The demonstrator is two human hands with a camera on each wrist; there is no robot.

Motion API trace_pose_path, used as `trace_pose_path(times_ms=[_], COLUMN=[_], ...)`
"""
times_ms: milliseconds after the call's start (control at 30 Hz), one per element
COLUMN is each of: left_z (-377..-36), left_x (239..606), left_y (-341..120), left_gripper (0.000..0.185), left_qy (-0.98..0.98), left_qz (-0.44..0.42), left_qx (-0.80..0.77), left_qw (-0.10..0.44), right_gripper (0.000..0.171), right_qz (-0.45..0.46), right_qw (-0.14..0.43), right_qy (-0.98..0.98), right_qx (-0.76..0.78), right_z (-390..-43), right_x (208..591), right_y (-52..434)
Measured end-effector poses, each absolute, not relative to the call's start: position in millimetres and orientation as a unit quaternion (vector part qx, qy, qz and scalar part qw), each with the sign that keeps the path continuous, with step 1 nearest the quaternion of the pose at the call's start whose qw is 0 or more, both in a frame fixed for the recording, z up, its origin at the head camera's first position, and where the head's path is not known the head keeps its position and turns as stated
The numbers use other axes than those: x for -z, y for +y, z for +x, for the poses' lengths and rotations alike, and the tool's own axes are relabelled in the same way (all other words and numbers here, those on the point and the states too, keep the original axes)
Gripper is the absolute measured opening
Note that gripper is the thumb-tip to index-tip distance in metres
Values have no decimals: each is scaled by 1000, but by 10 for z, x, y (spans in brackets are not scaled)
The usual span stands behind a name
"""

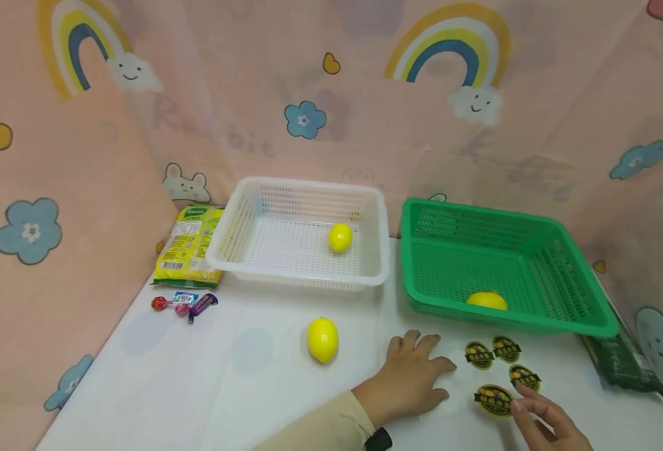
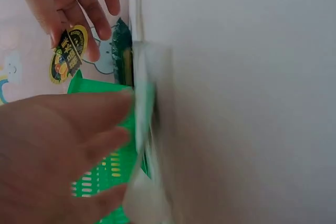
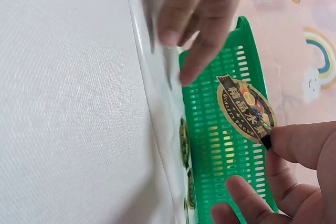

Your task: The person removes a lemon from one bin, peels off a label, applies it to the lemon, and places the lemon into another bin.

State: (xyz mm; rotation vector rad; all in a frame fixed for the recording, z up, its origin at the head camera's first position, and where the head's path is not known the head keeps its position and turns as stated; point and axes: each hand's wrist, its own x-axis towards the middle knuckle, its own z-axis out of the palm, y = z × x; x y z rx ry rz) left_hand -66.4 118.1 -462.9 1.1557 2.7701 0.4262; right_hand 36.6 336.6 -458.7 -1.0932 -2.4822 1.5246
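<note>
My right hand (image 1: 554, 421) pinches an oval black-and-gold fruit sticker (image 3: 245, 109) by its edge between thumb and fingertips, the printed face showing in the right wrist view. Left of it, my left hand (image 1: 407, 381) is spread palm down low over the table, fingers apart. In the left wrist view those fingers are beside a curled white sheet (image 2: 144, 192). Three more stickers (image 1: 480, 355) lie right of the left hand, in front of the green basket (image 1: 495, 216). A yellow lemon (image 1: 323, 340) sits on the table to the left hand's upper left.
Another lemon (image 1: 340, 238) lies in the white basket (image 1: 297, 277), and one (image 1: 486, 301) in the green basket. A yellow packet (image 1: 187, 247) leans by the white basket, with several candies (image 1: 202, 305) before it. At right lies a dark green packet (image 1: 621, 360).
</note>
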Motion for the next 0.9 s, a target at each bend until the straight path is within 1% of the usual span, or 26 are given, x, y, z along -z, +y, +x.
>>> trace_pose_path(times_ms=[100,233,367,500,567,667,767,900], left_z=[-660,-674,-696,-717,-725,-722,-710,-699], left_x=[4515,4276,4119,4135,4185,4268,4333,4374], left_y=[1079,802,408,50,-72,-186,-245,-288], left_gripper=[37,34,35,38,41,48,55,61], left_qy=[913,923,931,934,938,943,939,923], left_qz=[371,323,245,158,122,81,65,60], left_qx=[-165,-210,-268,-314,-321,-322,-336,-376], left_qw=[21,-17,-41,-57,-46,-5,33,51], right_gripper=[61,64,61,57,57,59,59,58], right_qz=[-361,-366,-370,-379,-380,-373,-361,-346], right_qw=[14,14,22,24,20,7,-11,-20], right_qy=[-795,-792,-792,-795,-793,-792,-798,-799], right_qx=[-487,-488,-485,-473,-476,-483,-483,-491], right_z=[369,359,347,338,337,326,302,284], right_x=[4629,4657,4658,4646,4633,4607,4580,4560], right_y=[3374,3376,3349,3334,3332,3318,3289,3252])
